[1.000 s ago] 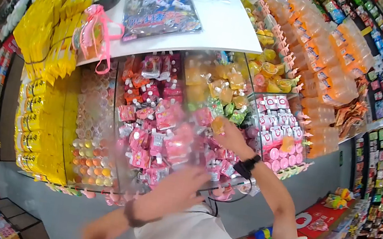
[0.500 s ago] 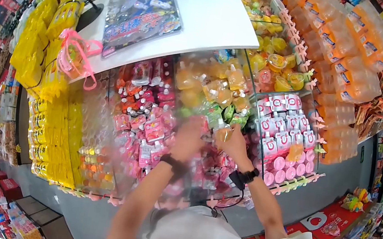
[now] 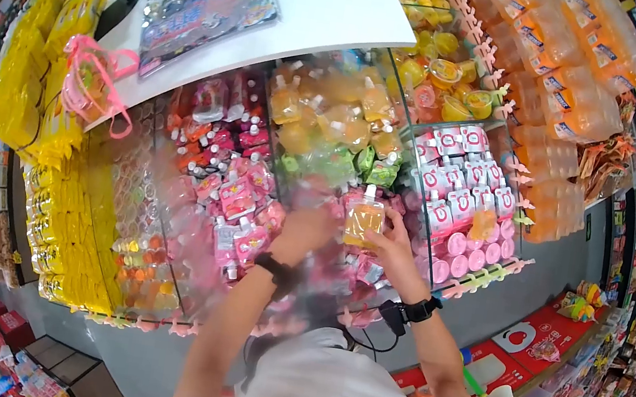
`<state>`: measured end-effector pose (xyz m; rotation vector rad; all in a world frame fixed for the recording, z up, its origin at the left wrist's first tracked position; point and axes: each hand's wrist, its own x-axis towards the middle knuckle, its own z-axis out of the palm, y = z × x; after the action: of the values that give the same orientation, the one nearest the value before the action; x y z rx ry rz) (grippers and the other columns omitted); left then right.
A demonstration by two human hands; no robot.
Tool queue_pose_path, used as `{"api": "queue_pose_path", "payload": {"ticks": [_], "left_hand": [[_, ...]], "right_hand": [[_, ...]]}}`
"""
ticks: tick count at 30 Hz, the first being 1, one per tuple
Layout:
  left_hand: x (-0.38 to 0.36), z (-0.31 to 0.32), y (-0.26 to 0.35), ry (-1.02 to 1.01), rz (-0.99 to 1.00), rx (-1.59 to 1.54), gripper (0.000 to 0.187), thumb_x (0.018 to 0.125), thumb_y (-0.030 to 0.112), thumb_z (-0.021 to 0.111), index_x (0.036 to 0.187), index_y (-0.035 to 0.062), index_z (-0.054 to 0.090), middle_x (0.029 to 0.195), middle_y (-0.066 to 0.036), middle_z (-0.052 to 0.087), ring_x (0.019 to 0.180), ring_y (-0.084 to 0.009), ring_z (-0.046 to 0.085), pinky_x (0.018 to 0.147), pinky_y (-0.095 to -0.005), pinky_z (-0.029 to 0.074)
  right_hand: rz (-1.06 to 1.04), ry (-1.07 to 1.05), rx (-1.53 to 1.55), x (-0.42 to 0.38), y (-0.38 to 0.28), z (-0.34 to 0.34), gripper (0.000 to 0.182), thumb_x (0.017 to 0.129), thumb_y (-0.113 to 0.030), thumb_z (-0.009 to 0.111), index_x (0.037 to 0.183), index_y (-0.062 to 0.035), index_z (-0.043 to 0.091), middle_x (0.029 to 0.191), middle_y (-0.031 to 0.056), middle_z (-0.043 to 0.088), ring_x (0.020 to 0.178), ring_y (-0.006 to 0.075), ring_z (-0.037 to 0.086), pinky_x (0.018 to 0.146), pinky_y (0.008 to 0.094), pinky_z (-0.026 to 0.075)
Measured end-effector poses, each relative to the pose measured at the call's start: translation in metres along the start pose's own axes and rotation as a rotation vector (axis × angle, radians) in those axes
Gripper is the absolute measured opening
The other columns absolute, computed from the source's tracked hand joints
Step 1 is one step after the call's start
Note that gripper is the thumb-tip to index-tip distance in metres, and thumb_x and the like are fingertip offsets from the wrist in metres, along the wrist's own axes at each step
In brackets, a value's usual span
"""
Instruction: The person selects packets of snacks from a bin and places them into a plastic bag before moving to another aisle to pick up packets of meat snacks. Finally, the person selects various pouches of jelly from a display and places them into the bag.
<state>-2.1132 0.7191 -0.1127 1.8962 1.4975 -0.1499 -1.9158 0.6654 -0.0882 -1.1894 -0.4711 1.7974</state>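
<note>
My right hand grips a clear spouted jelly pouch by its right side. The pouch is amber with a white cap, and it stands upright over the bin. Just left of it, my left hand hovers above pink pouches; its fingers are smeared, so its grip cannot be made out. Below the hands lie pink spouted pouches in a heap. Beyond them are green pouches and more amber pouches.
White capped pouches stand in rows at right, behind a clear divider. Yellow packs are stacked at left. A white board overhangs the bins' far side, carrying a packaged sheet. Orange bottles line the upper right.
The amber pouch, in my right hand, now shows its broad side more fully. My left hand remains close beside it. The whole scene has shifted slightly leftward in view.
</note>
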Motion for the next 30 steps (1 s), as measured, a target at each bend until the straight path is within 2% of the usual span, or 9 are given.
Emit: {"api": "queue_pose_path", "payload": {"ticks": [2,4,6,10,17,22,24,27,30], "left_hand": [[-0.001,0.015,-0.014,-0.013,0.081,-0.404,0.035,0.089,0.029,0.064,0.113,0.0041,0.064,0.095,-0.019,0.068,0.089,-0.0366,0.066,0.079,-0.0408,0.055],[-0.020,0.000,-0.011,0.184,0.429,-0.462,0.038,0.098,0.035,0.056,0.115,0.0020,0.061,0.100,-0.015,0.067,0.087,-0.0299,0.067,0.078,-0.0378,0.056],[-0.063,-0.029,0.013,-0.091,0.003,-1.679,0.035,0.099,0.030,0.057,0.116,-0.0006,0.061,0.110,-0.010,0.066,0.092,-0.0238,0.067,0.076,-0.0362,0.058],[-0.093,-0.016,0.005,0.056,0.229,-1.228,0.033,0.094,0.018,0.068,0.118,-0.0032,0.060,0.105,-0.009,0.069,0.085,-0.0156,0.069,0.067,-0.0283,0.058],[-0.180,-0.021,-0.026,0.024,0.381,-1.386,0.030,0.093,0.021,0.072,0.112,0.0003,0.061,0.100,-0.005,0.068,0.085,-0.0107,0.066,0.068,-0.0252,0.054],[-0.230,-0.032,-0.041,0.018,0.540,-1.401,0.030,0.090,0.015,0.073,0.113,0.0010,0.060,0.100,-0.004,0.066,0.086,-0.0106,0.064,0.068,-0.0256,0.054],[-0.246,-0.036,-0.051,-0.022,0.492,-1.352,0.033,0.092,0.016,0.071,0.117,0.0002,0.059,0.101,-0.004,0.066,0.086,-0.0108,0.064,0.068,-0.0263,0.054],[-0.270,-0.052,-0.057,-0.118,0.411,-1.452,0.039,0.094,0.023,0.067,0.126,0.0033,0.057,0.099,-0.006,0.066,0.068,-0.0109,0.065,0.048,-0.0193,0.047],[-0.284,-0.069,-0.059,-0.219,0.358,-1.440,0.036,0.095,0.023,0.068,0.120,-0.0024,0.061,0.097,-0.004,0.068,0.084,-0.0106,0.064,0.070,-0.0267,0.054]], "right_hand": [[-0.052,0.024,-0.146,-0.006,0.003,0.003,0.055,0.091,-0.006,0.066,0.137,-0.0059,0.037,0.125,0.0124,0.061,0.106,0.0192,0.064,0.085,0.0301,0.055],[-0.136,0.017,-0.194,-0.011,0.009,0.009,0.057,0.090,-0.003,0.067,0.139,-0.0046,0.038,0.124,0.0120,0.061,0.107,0.0190,0.064,0.087,0.0301,0.055],[-0.259,0.019,-0.235,-0.025,0.006,0.027,0.057,0.089,-0.002,0.069,0.139,-0.0023,0.040,0.123,0.0116,0.062,0.107,0.0177,0.064,0.089,0.0294,0.054],[-0.353,-0.017,-0.299,-0.062,0.012,0.061,0.055,0.089,-0.004,0.071,0.137,-0.0002,0.045,0.123,0.0109,0.062,0.108,0.0165,0.063,0.090,0.0288,0.053],[-0.438,0.020,-0.429,-0.138,0.040,0.121,0.048,0.091,-0.017,0.072,0.131,0.0007,0.052,0.120,0.0097,0.064,0.107,0.0141,0.063,0.091,0.0293,0.052],[-0.413,0.041,-0.460,-0.180,0.056,0.161,0.044,0.092,-0.013,0.071,0.130,0.0013,0.053,0.118,0.0092,0.065,0.105,0.0141,0.064,0.090,0.0293,0.053],[-0.424,0.053,-0.483,-0.190,0.060,0.174,0.044,0.092,-0.012,0.070,0.130,0.0013,0.053,0.118,0.0090,0.066,0.105,0.0140,0.064,0.090,0.0293,0.053],[-0.357,0.050,-0.507,-0.202,0.070,0.189,0.043,0.092,-0.009,0.069,0.131,0.0011,0.053,0.118,0.0086,0.066,0.104,0.0140,0.065,0.090,0.0293,0.053],[-0.419,0.025,-0.457,-0.206,0.077,0.200,0.042,0.092,-0.011,0.070,0.129,0.0008,0.054,0.117,0.0086,0.066,0.103,0.0139,0.065,0.090,0.0287,0.053]]}}
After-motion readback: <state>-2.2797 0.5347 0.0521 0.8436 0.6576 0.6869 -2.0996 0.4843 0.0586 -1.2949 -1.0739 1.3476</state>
